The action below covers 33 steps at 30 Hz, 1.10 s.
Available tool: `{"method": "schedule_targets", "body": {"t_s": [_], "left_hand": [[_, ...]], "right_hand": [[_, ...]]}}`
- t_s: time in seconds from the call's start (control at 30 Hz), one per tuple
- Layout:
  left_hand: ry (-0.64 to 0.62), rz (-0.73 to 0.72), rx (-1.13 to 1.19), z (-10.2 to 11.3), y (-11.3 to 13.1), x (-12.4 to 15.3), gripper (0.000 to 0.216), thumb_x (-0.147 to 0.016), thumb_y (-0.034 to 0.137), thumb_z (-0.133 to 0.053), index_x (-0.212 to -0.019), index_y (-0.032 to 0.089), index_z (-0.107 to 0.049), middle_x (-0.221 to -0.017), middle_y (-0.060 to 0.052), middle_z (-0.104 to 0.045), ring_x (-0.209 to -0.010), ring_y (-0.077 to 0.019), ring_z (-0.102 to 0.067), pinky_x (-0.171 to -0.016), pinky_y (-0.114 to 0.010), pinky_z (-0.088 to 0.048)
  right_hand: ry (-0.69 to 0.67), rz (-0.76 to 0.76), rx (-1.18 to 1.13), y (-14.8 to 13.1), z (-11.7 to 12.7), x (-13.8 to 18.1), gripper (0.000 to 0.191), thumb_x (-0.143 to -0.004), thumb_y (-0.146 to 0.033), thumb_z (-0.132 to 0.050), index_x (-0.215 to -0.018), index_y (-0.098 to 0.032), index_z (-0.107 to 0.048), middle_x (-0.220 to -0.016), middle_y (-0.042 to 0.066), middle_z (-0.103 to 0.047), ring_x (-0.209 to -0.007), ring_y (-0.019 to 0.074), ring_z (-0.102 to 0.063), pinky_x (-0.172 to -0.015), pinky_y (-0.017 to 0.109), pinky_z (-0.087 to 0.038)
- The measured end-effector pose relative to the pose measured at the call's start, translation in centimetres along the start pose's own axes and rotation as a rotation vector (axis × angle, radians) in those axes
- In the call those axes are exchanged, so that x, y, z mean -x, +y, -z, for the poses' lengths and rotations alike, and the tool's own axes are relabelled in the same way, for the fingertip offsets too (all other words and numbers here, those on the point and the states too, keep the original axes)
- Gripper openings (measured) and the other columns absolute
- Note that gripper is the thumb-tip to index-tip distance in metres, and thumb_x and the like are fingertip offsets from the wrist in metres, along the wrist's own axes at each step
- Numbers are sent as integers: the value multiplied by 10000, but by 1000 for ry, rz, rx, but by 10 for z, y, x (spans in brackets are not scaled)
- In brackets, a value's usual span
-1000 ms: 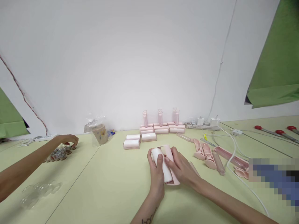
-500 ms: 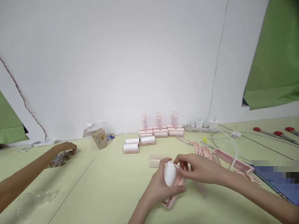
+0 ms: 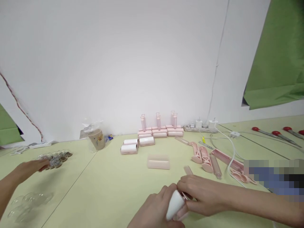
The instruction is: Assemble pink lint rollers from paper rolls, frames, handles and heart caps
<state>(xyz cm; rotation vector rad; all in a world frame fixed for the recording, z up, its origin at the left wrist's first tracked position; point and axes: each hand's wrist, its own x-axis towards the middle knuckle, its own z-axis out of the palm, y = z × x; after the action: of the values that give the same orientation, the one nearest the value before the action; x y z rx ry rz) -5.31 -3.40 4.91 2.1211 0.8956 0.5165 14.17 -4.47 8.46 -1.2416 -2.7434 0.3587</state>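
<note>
At the bottom centre, my left hand (image 3: pixel 155 209) wraps round a white roll (image 3: pixel 174 204) seated in a pink holder. My right hand (image 3: pixel 201 194) comes in from the right and pinches the pink holder's end (image 3: pixel 184 198) against the roll. Both hands hover low over the pale green table (image 3: pixel 114 186). A translucent pink cover (image 3: pixel 158 161) lies on the table just beyond my hands.
Finished pink rollers (image 3: pixel 158 126) and white rolls (image 3: pixel 133 145) stand by the wall. Loose pink handles (image 3: pixel 204 155) and a white cable (image 3: pixel 231 152) lie at right. Another person's hand (image 3: pixel 32 166) reaches near small jars (image 3: pixel 55 157) at left. A bagged cup (image 3: pixel 96 137) stands behind.
My hands drew the roll and holder toward me and lower in view. The pink cover stayed on the table. The other person's hand pulled back from the jars.
</note>
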Motion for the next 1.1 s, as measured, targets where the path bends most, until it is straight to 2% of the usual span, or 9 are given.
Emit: {"method": "schedule_targets", "body": {"t_s": [0.13,0.27,0.33,0.43,0.57,0.7,0.93,1.03,1.1], "left_hand": [[-36,63,-69,2,0,1,603,-643,244,-666,-1191,394,-463,-1072,-3,-601,-886,-287,-571,-730,-320,-414],[229,169,2,1,-9,-3,710,-604,235,-683,-1256,334,-421,-996,-36,-634,-874,-290,-569,-743,-345,-431],[289,132,92,2,-12,-7,658,-611,220,-672,-1227,292,-452,-958,-36,-638,-814,-249,-581,-716,-314,-446],[305,22,209,4,-9,-14,536,-673,222,-630,-1179,264,-460,-981,-31,-630,-807,-201,-586,-711,-266,-454],[371,-55,255,2,-1,-26,479,-714,242,-596,-1160,248,-423,-995,-28,-617,-807,-174,-585,-703,-250,-462],[400,-44,241,-2,4,-36,528,-691,213,-590,-1173,237,-377,-1015,-28,-599,-829,-176,-579,-719,-277,-466],[352,13,459,-15,12,-31,515,-743,378,-571,-1174,228,-333,-1033,-53,-563,-877,-191,-564,-755,-302,-461],[277,-73,515,-10,-5,-38,781,-673,474,-625,-1271,247,-178,-1144,-83,-477,-948,-212,-540,-832,-342,-436],[310,-173,527,3,-28,-50,924,-625,597,-595,-1303,240,-78,-1223,-115,-396,-1036,-242,-497,-887,-372,-404]], "right_hand": [[-44,-68,-60,2,11,1,119,-685,-222,-517,-777,-179,-580,-726,48,-614,-617,199,-554,-525,267,-367],[-53,-272,-284,13,12,7,397,-716,-415,-573,-1061,-220,-545,-888,53,-622,-765,233,-576,-611,305,-414],[4,-271,-519,19,0,7,398,-773,-442,-540,-1112,-235,-506,-948,52,-612,-869,221,-563,-718,320,-428],[125,-137,-942,21,-29,1,330,-827,-416,-519,-1093,-223,-487,-1003,53,-592,-948,190,-542,-816,317,-422],[341,-93,-1292,14,-53,-12,272,-844,-387,-523,-1062,-233,-470,-1078,56,-557,-978,183,-524,-853,346,-416],[507,-166,-1298,11,-48,-16,264,-846,-365,-532,-1074,-252,-466,-1060,45,-561,-994,181,-509,-888,348,-395],[599,-127,-1182,13,-54,-14,239,-828,-379,-546,-1023,-243,-524,-1018,48,-569,-986,220,-523,-847,344,-427],[612,-123,-1163,13,-53,-10,263,-853,-380,-507,-1085,-260,-480,-1088,60,-557,-1035,221,-511,-860,349,-428],[656,-153,-1100,17,-43,-8,292,-859,-401,-487,-1116,-266,-459,-1121,67,-545,-1048,221,-506,-869,348,-424]]}}
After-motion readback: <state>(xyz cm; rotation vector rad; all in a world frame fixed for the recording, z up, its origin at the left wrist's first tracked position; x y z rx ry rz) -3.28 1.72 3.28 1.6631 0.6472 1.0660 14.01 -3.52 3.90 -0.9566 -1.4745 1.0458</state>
